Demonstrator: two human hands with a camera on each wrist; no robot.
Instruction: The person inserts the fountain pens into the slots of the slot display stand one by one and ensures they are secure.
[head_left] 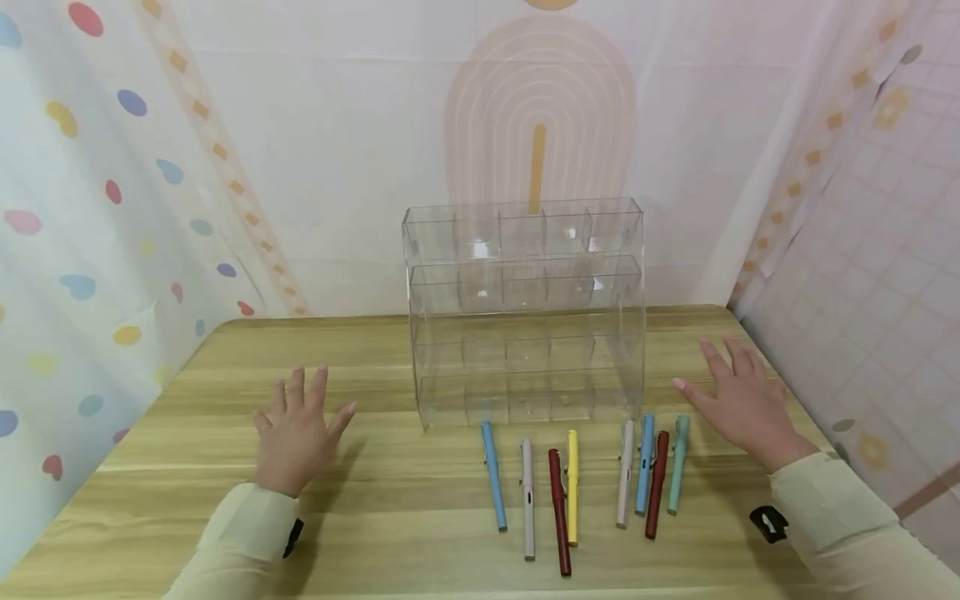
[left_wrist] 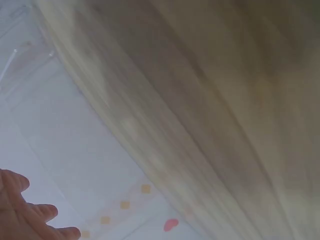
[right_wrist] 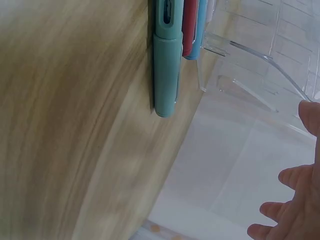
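My left hand is spread over the left part of the table and holds nothing. On the right, my right hand is likewise spread, its thumb nearest the green pen. Between them stands a clear tiered pen rack with bare compartments. In front of it lie several capped pens: a blue pen, a grey pen, a dark red pen and a yellow pen to the left. A pale pink pen, another blue pen and another dark red pen lie beside the green one.
The wooden table meets a patterned cloth backdrop at its back edge. A dotted curtain hangs at the left, and a grid-patterned cloth at the right. Both wrists wear dark straps.
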